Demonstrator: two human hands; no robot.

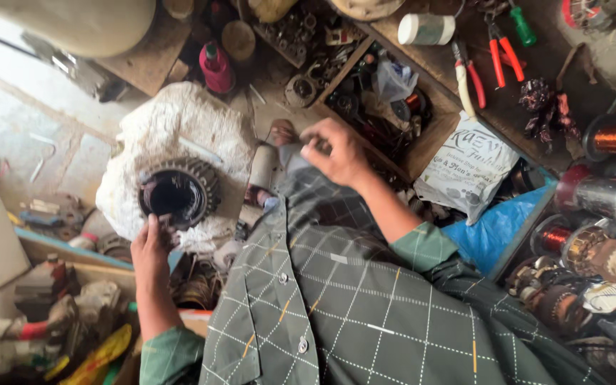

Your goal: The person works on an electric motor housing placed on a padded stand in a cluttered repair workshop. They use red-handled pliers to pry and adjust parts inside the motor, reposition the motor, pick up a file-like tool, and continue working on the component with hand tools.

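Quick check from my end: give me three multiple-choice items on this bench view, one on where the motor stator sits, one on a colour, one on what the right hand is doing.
1. Where does the ring-shaped stator sit?
A. on a white cloth pad
B. inside the wooden parts box
C. on the blue plastic sheet

2. What colour are the handles of the pliers on the bench top?
A. yellow
B. red-orange
C. black

3. What state is the right hand in?
A. flat on the bench
B. gripping the pliers
C. raised in the air, fingers curled, blurred

Answers:
1 A: the stator rests on the white cloth pad, with the left hand touching its lower rim.
2 B: both handles show red-orange.
3 C: it hangs above the lap, clear of the tools.
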